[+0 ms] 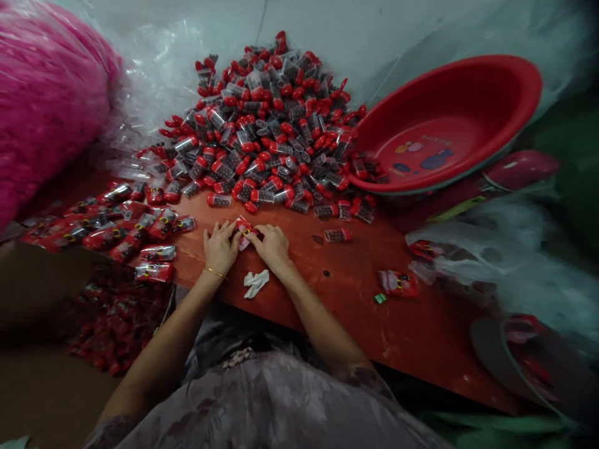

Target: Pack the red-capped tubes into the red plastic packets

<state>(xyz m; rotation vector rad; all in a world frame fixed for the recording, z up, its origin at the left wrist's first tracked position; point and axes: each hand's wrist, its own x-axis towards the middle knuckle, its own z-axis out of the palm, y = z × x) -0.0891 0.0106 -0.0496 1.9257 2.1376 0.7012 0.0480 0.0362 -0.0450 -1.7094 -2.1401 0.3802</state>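
Note:
A small red and pink printed packet (244, 232) lies between my two hands at the middle of the table. My left hand (219, 247) grips its left side with the fingertips, and a thin gold bracelet circles that wrist. On the right side, my right hand (273, 244) pinches the same packet between thumb and fingers. Part of the packet is hidden under the fingers. Just below it sits a crumpled white cloth (256, 284). Behind my hands rises a large heap of clear tubes with red caps (266, 149). Several filled printed packets (126, 237) are spread out left of my left hand.
A large red basin (449, 112) leans at the back right beside the heap. One loose tube (337, 235) and a printed packet (397, 283) lie on the red table (346, 299). A grey bucket (496, 355) stands right; a pink-filled bag (51, 93) bulges left.

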